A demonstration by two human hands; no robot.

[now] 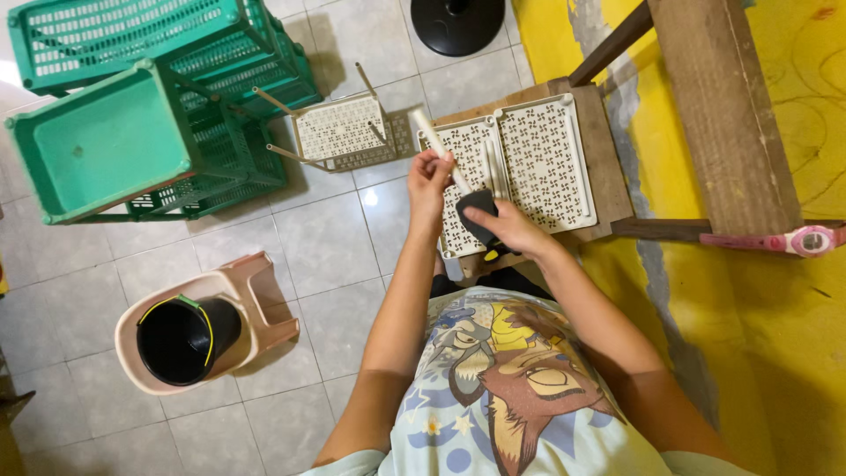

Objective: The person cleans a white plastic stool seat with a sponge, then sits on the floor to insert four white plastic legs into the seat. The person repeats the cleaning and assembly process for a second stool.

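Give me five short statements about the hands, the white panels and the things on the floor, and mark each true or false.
1. The left hand grips a white tube. True.
2. The right hand rests on a black piece. True.
3. The two white perforated panels lie on the tiled floor. False: they lie on a wooden stool.
4. The black bucket sits in a green crate. False: it sits in a pink plastic stool turned upside down.
5. The green crates are red. False: they are green.
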